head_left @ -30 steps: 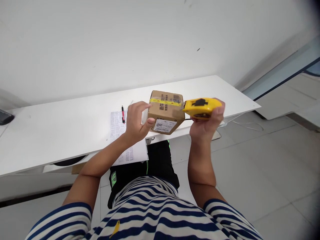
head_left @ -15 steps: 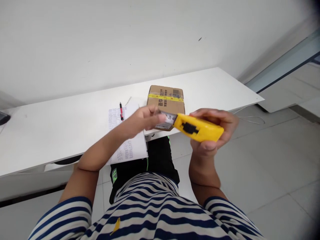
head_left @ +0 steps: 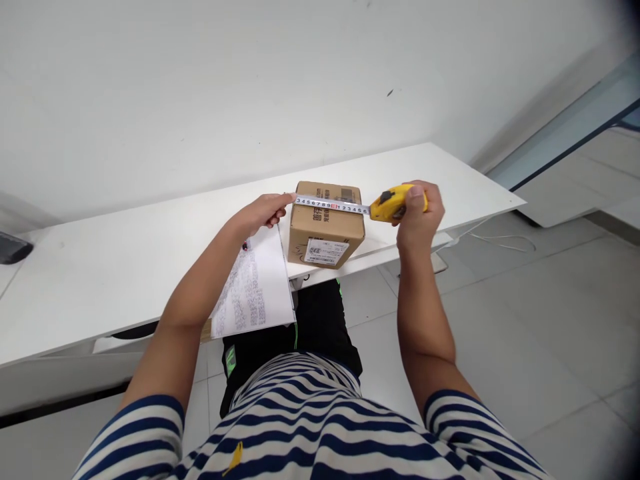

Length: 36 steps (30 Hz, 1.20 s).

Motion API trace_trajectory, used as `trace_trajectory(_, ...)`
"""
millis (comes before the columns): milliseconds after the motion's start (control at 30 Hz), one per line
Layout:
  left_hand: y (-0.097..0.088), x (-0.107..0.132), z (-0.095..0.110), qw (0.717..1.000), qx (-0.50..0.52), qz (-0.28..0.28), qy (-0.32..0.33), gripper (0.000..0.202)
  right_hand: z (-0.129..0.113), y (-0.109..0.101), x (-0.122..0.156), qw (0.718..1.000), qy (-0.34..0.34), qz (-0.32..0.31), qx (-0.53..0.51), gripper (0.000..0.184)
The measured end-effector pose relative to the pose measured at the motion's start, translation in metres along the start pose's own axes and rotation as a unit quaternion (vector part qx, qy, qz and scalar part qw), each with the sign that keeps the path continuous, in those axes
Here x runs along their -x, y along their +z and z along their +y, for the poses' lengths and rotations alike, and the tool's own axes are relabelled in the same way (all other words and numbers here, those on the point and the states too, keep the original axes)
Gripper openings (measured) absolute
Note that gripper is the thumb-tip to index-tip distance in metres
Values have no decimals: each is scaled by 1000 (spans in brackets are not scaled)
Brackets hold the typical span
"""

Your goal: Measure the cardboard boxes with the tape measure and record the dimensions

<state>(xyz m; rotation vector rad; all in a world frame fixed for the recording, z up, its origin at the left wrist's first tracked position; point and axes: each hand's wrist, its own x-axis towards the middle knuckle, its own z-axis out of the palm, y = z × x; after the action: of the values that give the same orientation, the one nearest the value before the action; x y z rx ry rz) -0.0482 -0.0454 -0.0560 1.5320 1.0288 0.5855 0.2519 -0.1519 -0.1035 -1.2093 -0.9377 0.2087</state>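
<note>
A brown cardboard box (head_left: pixel 327 230) with dark print on top and a white label on its front sits near the front edge of the white table. Across its top runs the pulled-out blade of a yellow tape measure (head_left: pixel 393 202), numbers facing up. My left hand (head_left: pixel 265 213) pinches the free end of the blade at the box's left side. To the right of the box, my right hand (head_left: pixel 421 210) is wrapped round the yellow case, thumb on top.
Sheets of written paper (head_left: pixel 255 293) lie left of the box and overhang the table's front edge. A pen, mostly hidden, is under my left hand. The white table (head_left: pixel 100 267) stands against a wall. A dark object (head_left: pixel 14 249) is at far left.
The tape measure has moved away from me and down onto the box. More blade is out, and it now spans the box top. My hands are farther apart.
</note>
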Motion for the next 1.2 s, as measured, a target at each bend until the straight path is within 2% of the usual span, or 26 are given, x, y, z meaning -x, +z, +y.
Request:
trace_trajectory(100,15,2,1,999,-43,30,8,49,0,11,2,999,-28,19,26,59)
trace_trajectory(200,23,4,3,996,-71,59,14,52,-1,13,4,999,-32,16,35,60)
trace_trajectory(333,22,9,8,995,-85,47,20,51,-2,13,6,999,-31,20,39,62)
trace_trajectory(533,17,10,14,990,-126,41,54,51,-1,22,3,995,-66,68,43,64)
trace_trajectory(633,15,15,21,988,-128,49,68,47,-8,23,1,994,-68,76,47,66)
trace_trajectory(700,14,29,28,985,-126,79,89,46,-18,20,10,992,-78,89,41,67)
trace_trajectory(767,14,53,32,979,-124,99,127,44,-31,14,30,987,-111,119,17,63)
trace_trajectory(800,15,68,31,976,-122,94,152,43,-38,10,45,981,-142,133,-2,60)
trace_trajectory(867,20,102,21,972,-111,46,201,42,-49,5,81,963,-222,140,-66,57)
trace_trajectory(933,30,135,3,969,-87,-18,232,42,-56,4,120,936,-318,88,-123,61)
trace_trajectory(1000,45,163,-18,976,-45,-42,208,38,-57,8,153,922,-373,4,-107,59)
trace_trajectory(1067,60,184,-38,989,31,-43,135,39,-51,17,178,905,-412,-81,-61,55)
trace_trajectory(1100,66,192,-47,992,83,-42,90,47,-46,24,187,896,-427,-117,-35,53)
trace_trajectory(1200,71,203,-69,971,236,-37,-21,73,-30,53,206,876,-430,-214,48,52)
